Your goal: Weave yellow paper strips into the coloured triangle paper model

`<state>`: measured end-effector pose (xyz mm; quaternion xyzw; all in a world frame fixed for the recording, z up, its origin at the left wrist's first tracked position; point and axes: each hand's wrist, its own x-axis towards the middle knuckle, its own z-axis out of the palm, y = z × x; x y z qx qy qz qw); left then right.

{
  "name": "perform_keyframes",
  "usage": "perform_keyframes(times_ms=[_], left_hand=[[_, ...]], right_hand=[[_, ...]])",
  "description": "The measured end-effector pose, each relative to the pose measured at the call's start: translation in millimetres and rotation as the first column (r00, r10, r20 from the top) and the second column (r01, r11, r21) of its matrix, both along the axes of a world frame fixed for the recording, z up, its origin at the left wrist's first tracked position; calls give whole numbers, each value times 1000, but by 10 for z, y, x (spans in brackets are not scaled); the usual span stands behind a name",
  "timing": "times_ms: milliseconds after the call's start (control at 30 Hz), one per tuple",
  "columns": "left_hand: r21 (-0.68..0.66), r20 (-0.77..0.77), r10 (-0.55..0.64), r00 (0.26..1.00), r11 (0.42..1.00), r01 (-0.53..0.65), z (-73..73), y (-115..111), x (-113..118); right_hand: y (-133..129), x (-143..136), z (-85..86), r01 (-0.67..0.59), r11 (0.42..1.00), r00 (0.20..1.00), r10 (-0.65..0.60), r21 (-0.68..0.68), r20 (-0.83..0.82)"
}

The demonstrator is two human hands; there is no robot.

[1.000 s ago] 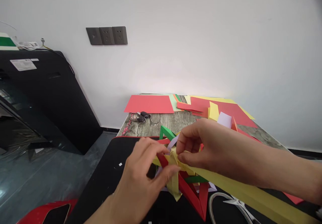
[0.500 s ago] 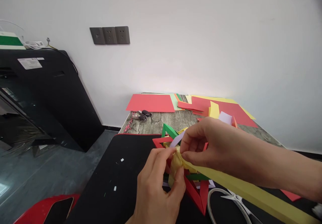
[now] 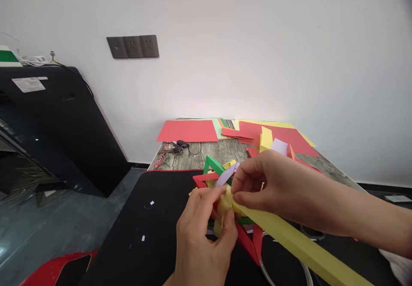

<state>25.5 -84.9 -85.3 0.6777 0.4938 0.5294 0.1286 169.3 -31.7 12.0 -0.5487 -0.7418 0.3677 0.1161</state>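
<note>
A star-like ornament of folded paper strips (image 3: 252, 244) in red, green, yellow and lilac sits over the black mat. My left hand (image 3: 203, 234) grips its crumpled yellow middle between thumb and fingers. Just to the right, my right hand (image 3: 257, 183) pinches at the same yellow part, fingertips pressed together. A long yellow paper strip (image 3: 299, 243) runs from there down to the lower right, passing beneath my right forearm. Both hands cover much of the ornament, so the exact pinch point is hidden.
The black mat (image 3: 128, 234) bears small white scraps. Behind it, red paper (image 3: 188, 130), more coloured sheets and keys (image 3: 180, 146) lie on a wood-patterned tabletop (image 3: 212, 151). A white ring (image 3: 268, 273) is partly under the strip. A black cabinet (image 3: 54, 123) stands left; a red stool (image 3: 58, 269) is lower left.
The view has shifted slightly right. Both hands keep their grip on the yellow paper, and the ornament has barely moved. The long strip now hangs at a steeper slant.
</note>
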Motion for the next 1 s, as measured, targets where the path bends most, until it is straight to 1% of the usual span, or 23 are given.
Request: perform_keyframes(times_ms=[100,200,467,567,733,867,1000], left_hand=[[38,19,-20,1000,999,19,-13,9,10],[53,25,-22,999,998,20,-22,17,22],[46,47,-36,998,998,34,-5,27,62],[39,59,-39,998,999,36,9,23,67],[26,70,-30,997,999,29,0,37,88],[29,69,-36,997,999,34,-8,38,91],[45,54,-33,998,999,31,14,22,74]], right_hand=[[6,4,21,-2,999,1000,2,32,22],[8,3,28,-1,1000,1000,0,30,26],[-36,39,-28,47,997,999,-46,64,-25],[-39,38,-28,30,999,999,-29,37,-28],[-18,34,-52,29,996,994,-38,-80,-105],[3,39,-81,43,994,991,-55,-101,-123],[-5,43,-65,46,994,990,-59,-103,-130]])
